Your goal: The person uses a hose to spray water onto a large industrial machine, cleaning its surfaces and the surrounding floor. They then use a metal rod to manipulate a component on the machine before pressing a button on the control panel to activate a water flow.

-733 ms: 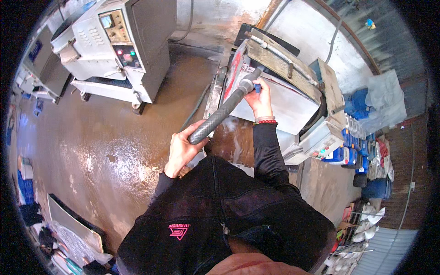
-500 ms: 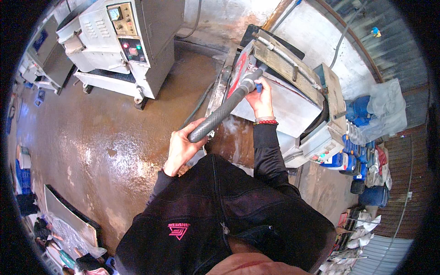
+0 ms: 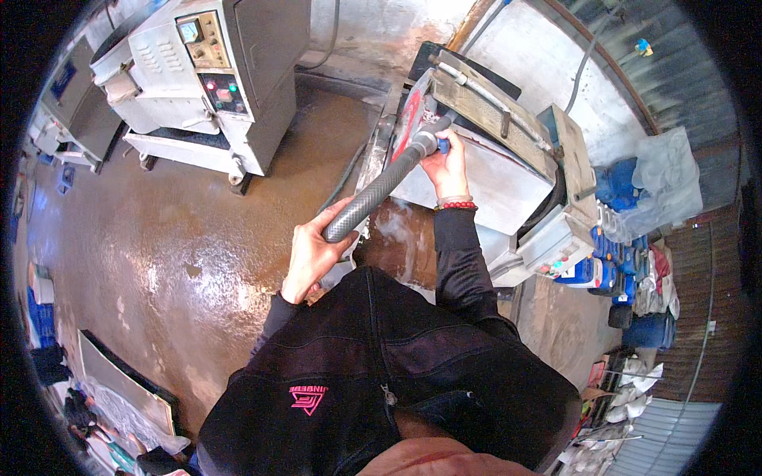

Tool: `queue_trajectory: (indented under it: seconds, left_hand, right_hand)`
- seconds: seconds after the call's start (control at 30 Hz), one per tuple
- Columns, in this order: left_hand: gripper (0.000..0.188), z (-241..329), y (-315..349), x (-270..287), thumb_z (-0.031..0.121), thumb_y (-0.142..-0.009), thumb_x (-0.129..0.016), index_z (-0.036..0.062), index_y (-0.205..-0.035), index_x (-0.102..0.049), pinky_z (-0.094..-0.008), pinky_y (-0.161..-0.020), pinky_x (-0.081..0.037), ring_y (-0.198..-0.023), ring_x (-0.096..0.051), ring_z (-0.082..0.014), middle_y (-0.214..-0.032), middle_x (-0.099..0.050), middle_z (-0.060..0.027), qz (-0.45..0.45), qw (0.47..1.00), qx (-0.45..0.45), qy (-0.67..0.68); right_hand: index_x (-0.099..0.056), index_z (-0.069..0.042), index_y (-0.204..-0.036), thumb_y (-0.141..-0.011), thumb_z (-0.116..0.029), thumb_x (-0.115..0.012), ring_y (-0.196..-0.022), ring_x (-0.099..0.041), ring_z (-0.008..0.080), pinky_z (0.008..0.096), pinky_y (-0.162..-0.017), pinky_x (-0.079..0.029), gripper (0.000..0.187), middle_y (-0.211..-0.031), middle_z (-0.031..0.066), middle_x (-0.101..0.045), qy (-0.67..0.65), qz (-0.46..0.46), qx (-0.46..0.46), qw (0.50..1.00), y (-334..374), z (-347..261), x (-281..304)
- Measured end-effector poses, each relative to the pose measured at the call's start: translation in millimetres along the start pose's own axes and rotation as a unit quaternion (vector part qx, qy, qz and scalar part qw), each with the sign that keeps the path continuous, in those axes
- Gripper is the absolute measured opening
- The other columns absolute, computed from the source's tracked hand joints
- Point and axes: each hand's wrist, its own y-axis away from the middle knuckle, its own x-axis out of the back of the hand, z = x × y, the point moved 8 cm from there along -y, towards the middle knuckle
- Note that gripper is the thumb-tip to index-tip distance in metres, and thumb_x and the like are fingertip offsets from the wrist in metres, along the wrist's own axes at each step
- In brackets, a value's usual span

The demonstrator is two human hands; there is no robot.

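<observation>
A thick dark-grey ribbed hose (image 3: 371,201) slants up and away from me, its near end pointing at my chest. My left hand (image 3: 312,252) is closed around the near part of it. At the far end, a metal collar (image 3: 425,141) leads to a narrower dark nozzle, whose tip reaches the open top of a white box-shaped machine (image 3: 484,170). Beside that collar my right hand (image 3: 445,166) is closed on a blue valve handle (image 3: 443,146); its fingers partly hide the handle. Pale streaks of liquid or foam show below the hose.
A grey-white machine with a control panel (image 3: 211,47) stands at the far left. Wet brown floor (image 3: 182,238) spreads left of me. Blue jugs (image 3: 607,274) and a clear plastic bag (image 3: 671,178) are at the right. A flat panel (image 3: 123,377) lies at the lower left.
Hose and right hand sit slightly further left in view, as do the machines. Both grips look the same.
</observation>
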Motion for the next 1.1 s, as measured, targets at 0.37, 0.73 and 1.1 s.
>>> queue_trajectory:
  seconds: [0.37,0.73,1.1]
  left_hand:
    - [0.052,0,0,-11,0.015,-0.074,-0.068,0.0053,-0.121,-0.050,-0.0280,-0.092,-0.037,-0.108,-0.049,-0.0150,-0.117,-0.054,-0.0098,-0.063,0.990,0.027,0.119]
    - [0.044,1,-6,-18,0.011,-0.075,-0.067,0.0053,-0.117,-0.054,-0.0262,-0.087,-0.040,-0.098,-0.053,-0.0126,-0.109,-0.059,-0.0082,-0.009,0.994,0.006,0.111]
    - [0.043,-3,-1,-34,0.010,-0.078,-0.064,0.0071,-0.119,-0.052,-0.0151,-0.046,-0.030,-0.053,-0.038,0.0000,-0.078,-0.054,0.0050,0.043,0.986,0.100,0.125]
  right_hand:
    - [-0.052,-0.005,-0.086,-0.066,-0.014,-0.057,-0.079,-0.054,0.0250,0.0416,-0.075,-0.045,0.022,-0.083,0.0084,-0.056,-0.005,-0.010,-0.005,1.000,-5,0,11]
    - [-0.052,-0.004,-0.089,-0.067,-0.015,-0.057,-0.079,-0.054,0.0242,0.0407,-0.076,-0.045,0.025,-0.084,0.0080,-0.056,-0.012,-0.016,-0.008,1.000,-9,-6,12]
    - [-0.049,-0.011,-0.100,-0.072,-0.036,-0.060,-0.090,-0.052,0.0245,0.0500,-0.080,-0.041,0.039,-0.095,0.0075,-0.054,-0.069,-0.033,-0.035,0.996,-5,-14,19]
